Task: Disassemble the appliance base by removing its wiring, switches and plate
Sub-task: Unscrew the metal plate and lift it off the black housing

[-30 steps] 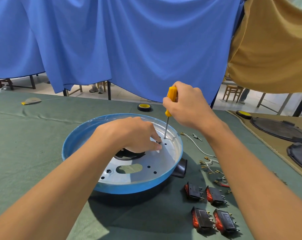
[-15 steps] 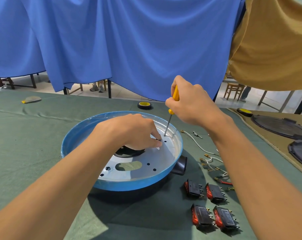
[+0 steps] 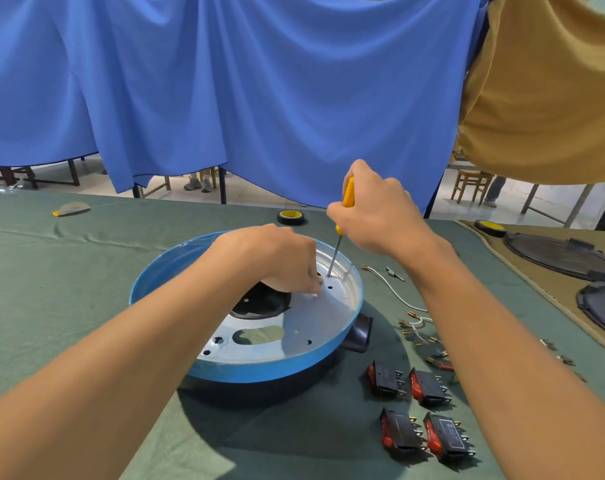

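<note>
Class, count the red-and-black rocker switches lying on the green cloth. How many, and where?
4, in two rows right of the blue base: back-left switch, back-right switch, front-left switch, front-right switch. More could lie hidden under the right arm.

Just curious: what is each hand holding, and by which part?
The right hand grips the screwdriver by its yellow handle. The left hand touches the metal plate; any hold is hidden.

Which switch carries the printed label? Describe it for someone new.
Find the blue appliance base on the green cloth. Right of it, four black-and-red switches lie in two rows. The labelled switch is the near row's right one, the only one with white print on its black side.
</note>
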{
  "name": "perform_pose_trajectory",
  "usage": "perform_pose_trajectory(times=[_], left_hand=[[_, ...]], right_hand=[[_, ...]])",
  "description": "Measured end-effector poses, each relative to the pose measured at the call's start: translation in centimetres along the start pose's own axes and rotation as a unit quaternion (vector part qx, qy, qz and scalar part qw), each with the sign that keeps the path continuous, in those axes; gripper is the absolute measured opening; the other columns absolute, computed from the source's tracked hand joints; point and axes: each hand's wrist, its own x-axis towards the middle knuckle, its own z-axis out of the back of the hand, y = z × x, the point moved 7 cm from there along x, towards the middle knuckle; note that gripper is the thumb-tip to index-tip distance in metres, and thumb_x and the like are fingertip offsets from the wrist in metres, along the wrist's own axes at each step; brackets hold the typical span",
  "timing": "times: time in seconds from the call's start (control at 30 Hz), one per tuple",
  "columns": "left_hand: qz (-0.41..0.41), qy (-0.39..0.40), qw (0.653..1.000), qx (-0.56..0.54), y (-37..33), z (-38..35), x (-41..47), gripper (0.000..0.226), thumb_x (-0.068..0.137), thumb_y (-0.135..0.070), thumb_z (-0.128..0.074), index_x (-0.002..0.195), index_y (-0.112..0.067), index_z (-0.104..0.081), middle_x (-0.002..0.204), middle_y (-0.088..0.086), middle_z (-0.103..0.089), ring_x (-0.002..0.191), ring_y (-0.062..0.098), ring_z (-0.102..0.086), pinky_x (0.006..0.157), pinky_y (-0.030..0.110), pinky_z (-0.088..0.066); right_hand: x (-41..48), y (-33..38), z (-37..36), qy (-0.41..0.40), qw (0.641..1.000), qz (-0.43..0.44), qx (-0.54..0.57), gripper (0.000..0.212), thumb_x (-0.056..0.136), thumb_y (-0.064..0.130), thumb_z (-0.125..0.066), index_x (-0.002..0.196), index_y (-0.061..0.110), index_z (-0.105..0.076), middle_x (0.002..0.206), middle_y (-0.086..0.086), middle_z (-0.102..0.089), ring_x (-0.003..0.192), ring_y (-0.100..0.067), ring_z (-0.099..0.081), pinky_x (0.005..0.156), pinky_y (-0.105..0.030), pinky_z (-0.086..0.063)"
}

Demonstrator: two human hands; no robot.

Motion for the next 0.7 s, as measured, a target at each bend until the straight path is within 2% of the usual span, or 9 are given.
perform_pose_trajectory(times=[0.1, 0.2, 0.33, 0.47, 0.57, 0.6, 0.7], left_hand=[[-0.013, 0.008, 1.0, -0.003, -0.44, 0.67, 0.35, 0.04, 0.092, -0.052, -0.054, 0.127, -0.035, -0.062, 0.092, -0.006, -0.057, 0.065, 0.012, -0.045, 0.068, 0.027, -0.035], [-0.028, 0.018, 0.999, -0.008, -0.44, 0.86, 0.47, 0.032, 0.094, -0.046, -0.055, 0.123, -0.037, -0.065, 0.092, -0.009, -0.059, 0.066, 0.01, -0.046, 0.064, 0.025, -0.035], [-0.034, 0.029, 0.999, -0.01, -0.48, 0.84, 0.57, 0.032, 0.096, -0.04, -0.055, 0.125, -0.032, -0.065, 0.101, -0.009, -0.063, 0.066, 0.011, -0.045, 0.055, 0.018, -0.031], [-0.022, 0.028, 0.999, -0.01, -0.53, 0.78, 0.78, 0.037, 0.095, -0.042, -0.055, 0.127, -0.026, -0.064, 0.111, -0.005, -0.067, 0.066, 0.013, -0.045, 0.055, 0.019, -0.031], [-0.017, 0.037, 0.999, -0.016, -0.53, 0.6, 0.83, 0.04, 0.095, -0.042, -0.055, 0.13, -0.024, -0.062, 0.115, -0.003, -0.066, 0.072, 0.014, -0.048, 0.061, 0.022, -0.033], [-0.015, 0.039, 0.999, -0.018, -0.49, 0.56, 0.81, 0.04, 0.095, -0.043, -0.055, 0.13, -0.024, -0.061, 0.115, -0.003, -0.066, 0.075, 0.015, -0.049, 0.062, 0.022, -0.033], [-0.013, 0.041, 0.999, -0.021, -0.39, 0.54, 0.7, 0.04, 0.095, -0.044, -0.055, 0.13, -0.025, -0.061, 0.111, -0.002, -0.066, 0.079, 0.015, -0.051, 0.063, 0.023, -0.033]], right_hand=[[-0.14, 0.01, 0.01, 0.004, 1.0, -0.007, -0.015, 0.019, 0.087, 0.038, -0.05, 0.085, 0.022, -0.039, 0.079, -0.002, -0.046, 0.081, -0.033, -0.047, 0.062, -0.036, -0.035], [-0.26, 0.04, 0.01, -0.008, 0.999, -0.011, -0.03, 0.038, 0.091, 0.053, -0.05, 0.074, 0.025, -0.031, 0.078, -0.002, -0.046, 0.08, -0.031, -0.047, 0.063, -0.036, -0.034], [-0.04, -0.06, 0.0, -0.001, 1.0, -0.012, -0.005, 0.018, 0.087, 0.031, -0.053, 0.092, 0.017, -0.044, 0.079, -0.003, -0.047, 0.083, -0.031, -0.048, 0.061, -0.035, -0.034], [-0.02, -0.03, -0.13, 0.025, 0.999, -0.025, 0.017, 0.025, 0.084, 0.037, -0.054, 0.095, 0.019, -0.041, 0.081, -0.001, -0.045, 0.081, -0.029, -0.048, 0.061, -0.035, -0.035], [-0.09, 0.03, -0.29, 0.01, 1.0, -0.024, 0.002, 0.032, 0.089, 0.049, -0.053, 0.092, 0.02, -0.04, 0.081, -0.002, -0.046, 0.081, -0.029, -0.047, 0.063, -0.035, -0.036], [-0.1, 0.04, -0.3, 0.005, 1.0, -0.021, 0.004, 0.032, 0.09, 0.048, -0.053, 0.091, 0.019, -0.04, 0.083, -0.004, -0.049, 0.084, -0.03, -0.048, 0.065, -0.036, -0.036], [-0.12, 0.09, -0.19, 0.002, 1.0, -0.016, 0.021, 0.02, 0.088, 0.029, -0.052, 0.099, 0.017, -0.041, 0.085, -0.007, -0.051, 0.087, -0.033, -0.05, 0.067, -0.037, -0.039]])
